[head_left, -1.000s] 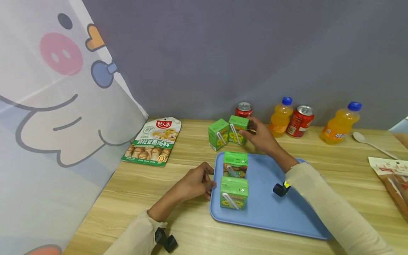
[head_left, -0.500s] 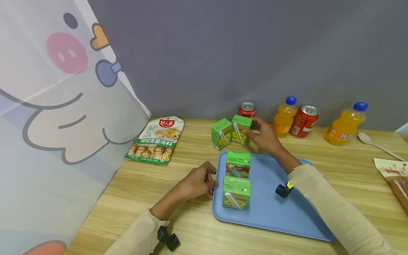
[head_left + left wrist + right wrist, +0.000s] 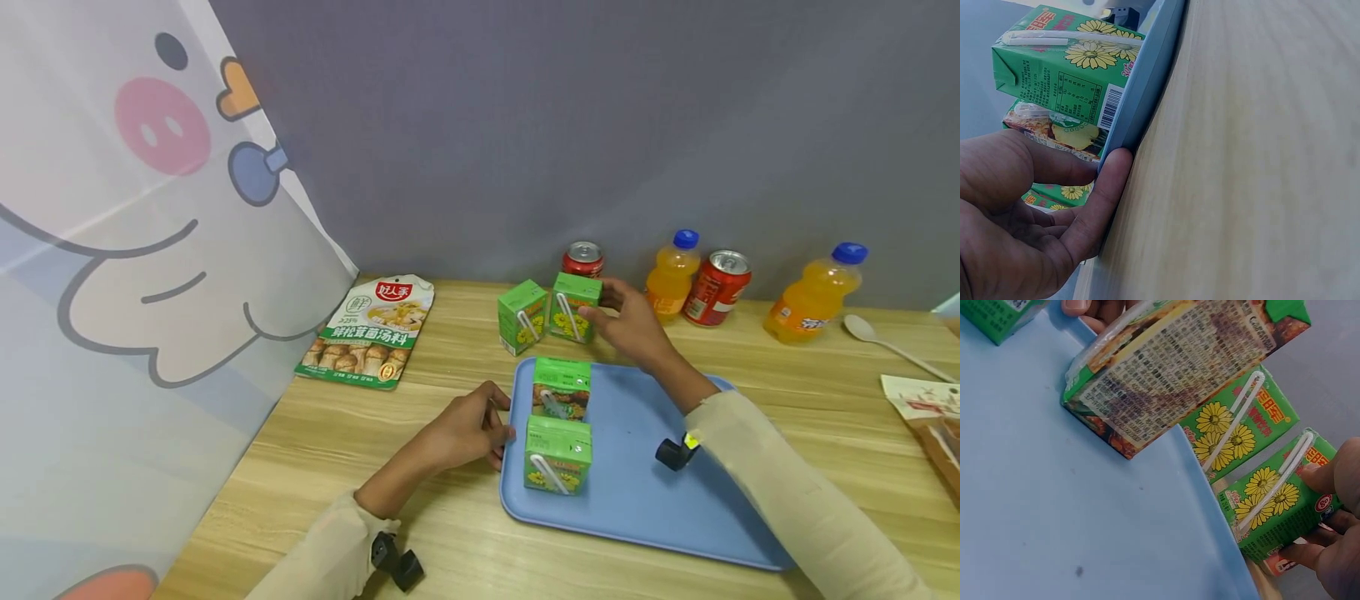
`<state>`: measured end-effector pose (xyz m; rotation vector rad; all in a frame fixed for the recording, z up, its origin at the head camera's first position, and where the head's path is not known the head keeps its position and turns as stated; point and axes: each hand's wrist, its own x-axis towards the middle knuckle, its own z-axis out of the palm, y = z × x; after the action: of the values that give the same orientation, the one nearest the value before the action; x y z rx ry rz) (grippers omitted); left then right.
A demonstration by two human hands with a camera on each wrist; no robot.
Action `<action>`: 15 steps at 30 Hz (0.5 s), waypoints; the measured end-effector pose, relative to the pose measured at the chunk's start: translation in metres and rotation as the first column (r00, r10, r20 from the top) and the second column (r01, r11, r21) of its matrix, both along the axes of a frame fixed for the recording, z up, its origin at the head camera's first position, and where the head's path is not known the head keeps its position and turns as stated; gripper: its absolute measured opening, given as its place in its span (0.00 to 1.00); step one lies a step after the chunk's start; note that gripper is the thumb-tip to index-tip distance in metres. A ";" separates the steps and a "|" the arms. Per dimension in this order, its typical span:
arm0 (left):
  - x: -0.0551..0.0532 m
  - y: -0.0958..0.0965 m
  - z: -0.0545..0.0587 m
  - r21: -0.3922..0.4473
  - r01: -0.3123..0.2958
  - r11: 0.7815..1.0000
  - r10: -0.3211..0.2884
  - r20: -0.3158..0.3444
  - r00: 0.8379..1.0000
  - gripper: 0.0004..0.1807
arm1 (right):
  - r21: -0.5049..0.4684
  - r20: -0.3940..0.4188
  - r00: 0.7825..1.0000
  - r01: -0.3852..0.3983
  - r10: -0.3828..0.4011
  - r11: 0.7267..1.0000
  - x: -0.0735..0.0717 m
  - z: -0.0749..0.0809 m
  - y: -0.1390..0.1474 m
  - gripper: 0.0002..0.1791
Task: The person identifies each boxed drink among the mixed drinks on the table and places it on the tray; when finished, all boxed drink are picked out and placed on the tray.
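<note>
At the tray's left side my left hand [image 3: 468, 429] pinches the rim of the blue tray [image 3: 637, 508]; the left wrist view shows a thumb and finger on either side of that rim [image 3: 1141, 94]. Behind the tray, my right hand [image 3: 633, 321] grips the right side of a green drink carton [image 3: 573, 307] with a white straw and yellow flowers. Another such carton [image 3: 522, 317] stands just left of it, a narrow gap between them. On the tray's left part stand two more cartons, a front one [image 3: 557, 454] and a rear one [image 3: 561, 387] partly hidden behind it.
A red can [image 3: 583, 259] is partly hidden behind the gripped carton. Along the back wall are an orange drink bottle [image 3: 670, 279], a red can [image 3: 717, 287] and another orange bottle [image 3: 813, 296]. A white spoon [image 3: 862, 329] lies right. A soup pouch [image 3: 367, 333] lies left.
The carton in my right hand has shifted slightly right, opening a small gap to its neighbour. My left hand stays at the tray's rim. The head view has swung slightly left.
</note>
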<state>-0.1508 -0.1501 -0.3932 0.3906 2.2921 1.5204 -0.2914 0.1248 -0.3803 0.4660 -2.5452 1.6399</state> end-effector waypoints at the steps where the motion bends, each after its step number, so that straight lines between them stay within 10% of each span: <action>1: 0.000 0.000 0.000 0.001 -0.001 1.000 0.001 0.001 1.000 0.17 | -0.001 -0.002 1.000 -0.002 0.002 1.000 0.001 0.001 0.001 0.30; 15: -0.001 0.001 -0.002 -0.006 0.003 1.000 -0.003 -0.003 1.000 0.17 | 0.052 0.013 1.000 0.019 -0.020 0.998 0.017 0.024 0.024 0.33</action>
<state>-0.1518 -0.1495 -0.3952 0.3942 2.2964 1.5127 -0.2748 0.1490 -0.3566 0.4342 -2.5985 1.5798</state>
